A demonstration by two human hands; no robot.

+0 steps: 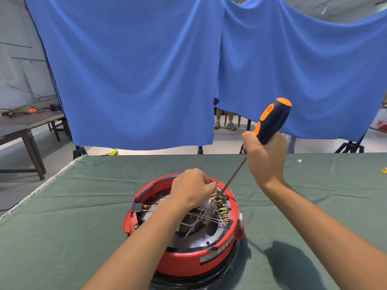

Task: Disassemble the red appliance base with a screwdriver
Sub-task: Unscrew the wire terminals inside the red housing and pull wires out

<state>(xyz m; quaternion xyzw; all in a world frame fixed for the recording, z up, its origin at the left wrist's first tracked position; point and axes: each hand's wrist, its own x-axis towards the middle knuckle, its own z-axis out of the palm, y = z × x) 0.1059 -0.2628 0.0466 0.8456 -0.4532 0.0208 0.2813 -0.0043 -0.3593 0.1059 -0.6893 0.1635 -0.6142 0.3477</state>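
- We are resting the red appliance base [184, 233] on the counter [83, 206], beneath both hands.
- Our left hand [191, 188] is curling over its terminals, grasp unclear.
- Our right hand [266, 158] is gripping the tilted screwdriver [270, 124].

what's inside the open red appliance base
Inside the red base: a metal plate, pale wires and brass terminals. The screwdriver tip reaches in. The left hand and forearm hide the middle part.
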